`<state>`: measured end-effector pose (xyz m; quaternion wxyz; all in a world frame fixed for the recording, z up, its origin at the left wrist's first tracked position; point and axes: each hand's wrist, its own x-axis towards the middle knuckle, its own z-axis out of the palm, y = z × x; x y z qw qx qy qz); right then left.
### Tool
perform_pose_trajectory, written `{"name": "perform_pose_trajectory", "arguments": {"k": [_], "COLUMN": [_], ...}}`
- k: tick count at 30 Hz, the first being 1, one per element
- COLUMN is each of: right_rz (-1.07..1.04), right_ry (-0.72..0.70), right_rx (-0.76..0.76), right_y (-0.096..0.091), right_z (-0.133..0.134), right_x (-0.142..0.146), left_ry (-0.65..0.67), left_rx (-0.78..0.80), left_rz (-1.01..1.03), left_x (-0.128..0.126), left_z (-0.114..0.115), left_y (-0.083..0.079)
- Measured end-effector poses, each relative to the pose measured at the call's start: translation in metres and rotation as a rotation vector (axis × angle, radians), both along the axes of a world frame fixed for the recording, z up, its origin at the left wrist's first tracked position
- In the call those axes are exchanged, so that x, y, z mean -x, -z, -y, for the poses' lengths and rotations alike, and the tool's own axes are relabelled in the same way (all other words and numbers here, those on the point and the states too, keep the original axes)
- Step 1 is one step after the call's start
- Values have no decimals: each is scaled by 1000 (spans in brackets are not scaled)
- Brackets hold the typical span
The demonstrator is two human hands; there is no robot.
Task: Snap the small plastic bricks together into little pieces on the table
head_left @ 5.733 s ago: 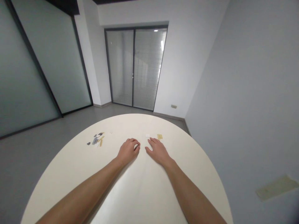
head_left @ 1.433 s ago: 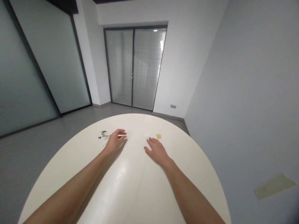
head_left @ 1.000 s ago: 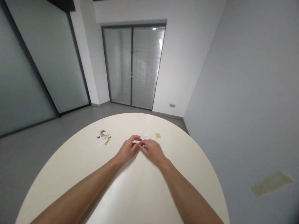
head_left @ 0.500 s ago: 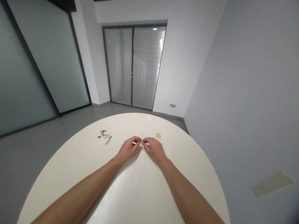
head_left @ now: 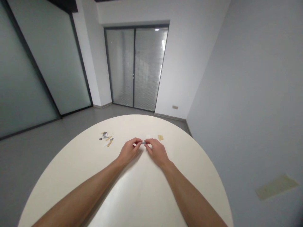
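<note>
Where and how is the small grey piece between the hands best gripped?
Probably at its two ends, thumb opposite fingertips: the left hand from the left, the right hand from the right. The grey piece looks slim and lies crosswise between them, its middle exposed. Finer shape is too small to make out.

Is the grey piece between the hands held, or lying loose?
Held: the left hand and right hand pinch the grey piece at opposite ends.

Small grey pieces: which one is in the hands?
The small grey bar-shaped piece, held between the left hand and right hand; the other small grey pieces lie on the round off-white table, left of the left hand.
</note>
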<state>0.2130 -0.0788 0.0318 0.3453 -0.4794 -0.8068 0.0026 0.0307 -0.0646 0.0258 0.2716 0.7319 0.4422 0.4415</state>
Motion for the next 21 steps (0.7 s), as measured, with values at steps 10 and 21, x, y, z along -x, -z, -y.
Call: {"name": "perform_pose_trajectory", "arguments": {"k": [10, 21], "right_rz": [14, 9], "right_ry": [24, -4], "right_rx": [-42, -29], "right_y": [0, -2], "right_z": [-1, 3], "right_x": [0, 2], "left_ry": [15, 13], "left_rx": [6, -8], "left_rz": [-9, -23], "left_x": [-1, 1], "left_z": [4, -1], "left_y": [-4, 2]}}
